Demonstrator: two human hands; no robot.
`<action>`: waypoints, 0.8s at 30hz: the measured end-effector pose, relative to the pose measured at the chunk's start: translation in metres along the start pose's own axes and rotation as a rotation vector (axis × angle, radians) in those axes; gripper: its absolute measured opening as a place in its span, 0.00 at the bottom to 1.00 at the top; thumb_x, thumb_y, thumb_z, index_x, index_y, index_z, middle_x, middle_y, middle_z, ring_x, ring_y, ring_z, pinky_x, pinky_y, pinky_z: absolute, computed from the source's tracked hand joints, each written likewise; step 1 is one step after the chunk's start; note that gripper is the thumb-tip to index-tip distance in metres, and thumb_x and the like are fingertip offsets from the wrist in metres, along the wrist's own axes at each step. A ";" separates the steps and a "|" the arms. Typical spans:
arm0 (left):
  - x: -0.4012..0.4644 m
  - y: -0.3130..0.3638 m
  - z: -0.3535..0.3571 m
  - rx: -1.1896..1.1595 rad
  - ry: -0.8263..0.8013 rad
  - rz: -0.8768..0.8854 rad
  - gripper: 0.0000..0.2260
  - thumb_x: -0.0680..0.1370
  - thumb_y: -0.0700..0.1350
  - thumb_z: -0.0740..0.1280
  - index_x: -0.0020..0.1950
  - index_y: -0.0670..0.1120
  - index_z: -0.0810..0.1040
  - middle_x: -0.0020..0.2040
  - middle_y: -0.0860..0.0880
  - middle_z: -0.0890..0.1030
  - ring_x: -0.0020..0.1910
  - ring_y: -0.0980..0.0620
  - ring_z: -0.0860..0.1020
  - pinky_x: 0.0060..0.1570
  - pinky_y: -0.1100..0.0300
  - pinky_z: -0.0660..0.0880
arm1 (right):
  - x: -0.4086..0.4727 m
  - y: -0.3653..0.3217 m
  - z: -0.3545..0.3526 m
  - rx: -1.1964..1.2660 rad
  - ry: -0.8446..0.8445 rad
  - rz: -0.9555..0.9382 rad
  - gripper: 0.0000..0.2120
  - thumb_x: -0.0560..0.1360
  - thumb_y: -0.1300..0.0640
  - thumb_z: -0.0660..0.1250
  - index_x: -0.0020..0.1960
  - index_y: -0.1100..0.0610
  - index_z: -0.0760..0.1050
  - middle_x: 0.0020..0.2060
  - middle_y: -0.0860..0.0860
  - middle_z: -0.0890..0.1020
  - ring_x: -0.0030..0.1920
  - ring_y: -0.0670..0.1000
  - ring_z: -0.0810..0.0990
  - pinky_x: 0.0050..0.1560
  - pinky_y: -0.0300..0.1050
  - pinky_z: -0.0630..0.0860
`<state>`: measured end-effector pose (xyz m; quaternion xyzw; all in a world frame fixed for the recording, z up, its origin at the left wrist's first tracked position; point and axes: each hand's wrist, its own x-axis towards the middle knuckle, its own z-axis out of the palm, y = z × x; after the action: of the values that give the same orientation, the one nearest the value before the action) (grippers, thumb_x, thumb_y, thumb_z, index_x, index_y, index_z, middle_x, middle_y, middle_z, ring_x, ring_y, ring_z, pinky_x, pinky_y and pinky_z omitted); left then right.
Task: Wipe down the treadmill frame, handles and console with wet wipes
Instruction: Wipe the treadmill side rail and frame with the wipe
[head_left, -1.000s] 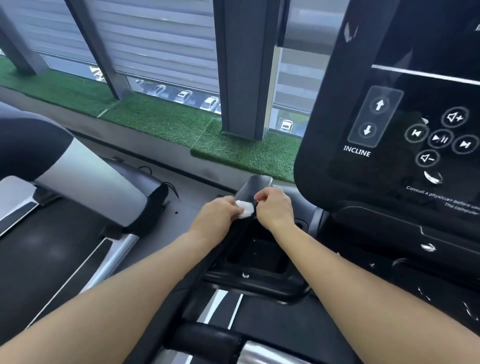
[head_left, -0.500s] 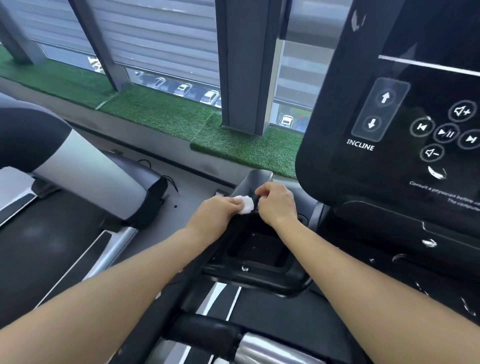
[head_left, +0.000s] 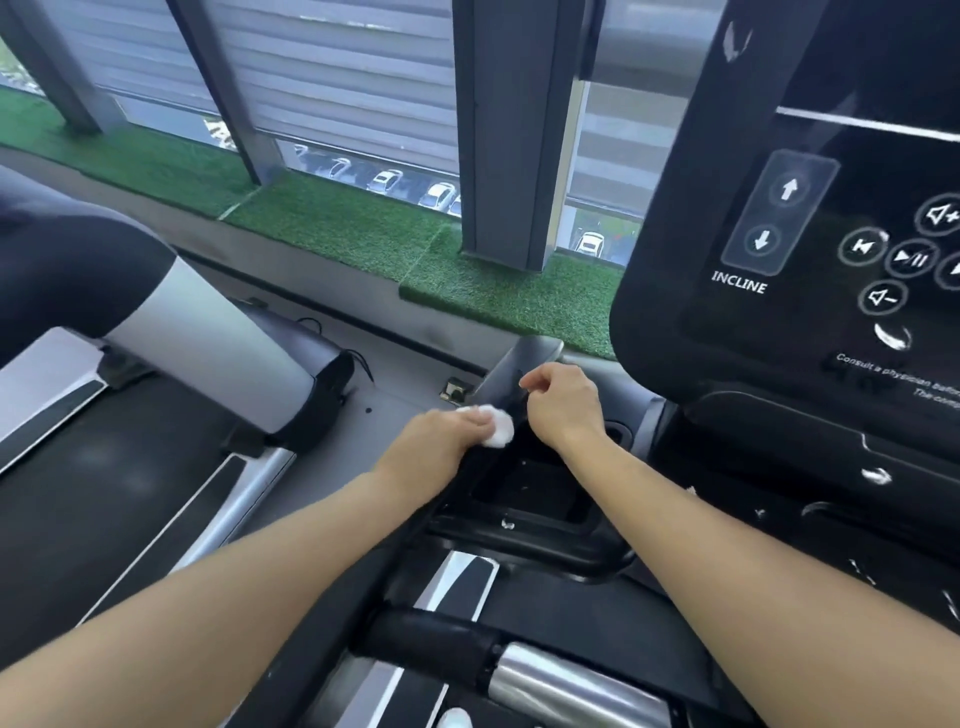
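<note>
Change: since a second ago the two hands, then pinched together on the wipe at the upright, have parted; the wipe now goes with the left hand alone, slightly lower down.
Wet wipe (head_left: 496, 428): a small white wad, bunched up, at the left hand's fingertips against the left edge of the black frame upright (head_left: 522, 371).
Left hand (head_left: 441, 436): back turned up, fingers curled down over the wad and pinching it; forearm reaching in from the lower left.
Right hand (head_left: 563, 402): just beside the wipe, apart from it; fingers loosely curled with thumb near forefinger, holding nothing I can see, resting near the upright's face.
Step in hand: judged to be rubbing the upright beside the storage tray (head_left: 524, 499).
Doing it well: spread the wad flatter so more cloth meets the surface, run long strokes along the upright, and let the free hand steady rather than block the path.
Still to do: console (head_left: 727, 291) shows white smears and flecks near its buttons; handle (head_left: 431, 642) lies below.
Around: neighbouring treadmill (head_left: 156, 364) at left, artificial turf (head_left: 337, 228) under the window.
</note>
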<state>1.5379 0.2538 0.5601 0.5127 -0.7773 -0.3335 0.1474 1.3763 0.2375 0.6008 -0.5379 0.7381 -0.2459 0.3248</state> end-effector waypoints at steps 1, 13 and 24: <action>-0.010 -0.002 -0.001 0.068 -0.043 -0.016 0.21 0.78 0.55 0.53 0.62 0.49 0.78 0.58 0.58 0.77 0.59 0.62 0.70 0.62 0.60 0.65 | -0.001 -0.001 0.002 -0.008 -0.015 0.000 0.15 0.75 0.66 0.58 0.54 0.54 0.80 0.57 0.52 0.80 0.61 0.53 0.75 0.61 0.45 0.70; -0.006 0.002 -0.003 0.311 0.047 0.135 0.19 0.77 0.45 0.52 0.66 0.53 0.73 0.65 0.58 0.74 0.57 0.47 0.78 0.56 0.55 0.71 | -0.006 0.003 0.003 -0.044 -0.025 -0.023 0.14 0.76 0.64 0.59 0.54 0.54 0.80 0.57 0.51 0.79 0.60 0.53 0.75 0.55 0.42 0.69; -0.011 0.011 -0.010 0.353 0.022 0.077 0.22 0.70 0.42 0.46 0.59 0.61 0.64 0.64 0.57 0.74 0.56 0.43 0.77 0.57 0.52 0.71 | -0.014 0.003 0.014 -0.041 -0.082 -0.053 0.14 0.75 0.65 0.58 0.54 0.55 0.79 0.57 0.52 0.79 0.58 0.52 0.75 0.54 0.42 0.70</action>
<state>1.5411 0.2624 0.5760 0.5041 -0.8412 -0.1803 0.0764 1.3876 0.2512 0.5924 -0.5733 0.7146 -0.2167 0.3370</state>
